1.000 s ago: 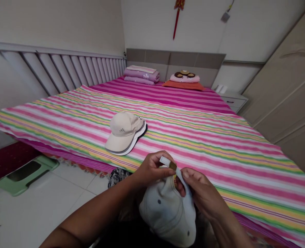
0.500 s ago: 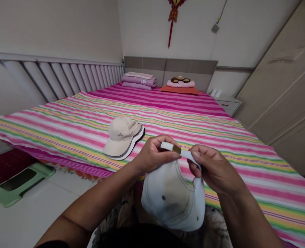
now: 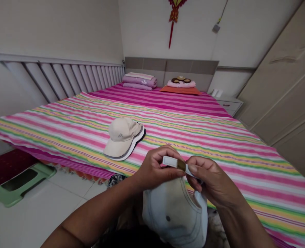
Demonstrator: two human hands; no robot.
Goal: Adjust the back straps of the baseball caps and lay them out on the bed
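Note:
A pale blue-grey baseball cap hangs below my two hands, its rear opening facing up towards me. My left hand is closed on the back strap of the cap, at the strap's free end by the brass-coloured buckle. On the other side of the buckle, my right hand pinches the strap between thumb and fingers. Part of the cap's crown and its brim are out of sight. To the left on the bed, a beige cap lies on top of other caps, with white and dark edges showing beneath it.
The bed has a striped cover. Folded purple bedding and a pink-and-orange stack sit by the headboard. A green stool stands on the floor at left. A nightstand and wardrobe are at right.
Both hands and the cap have moved lower in view. My right hand has come closer to my left along the strap, and the buckle has shifted with them.

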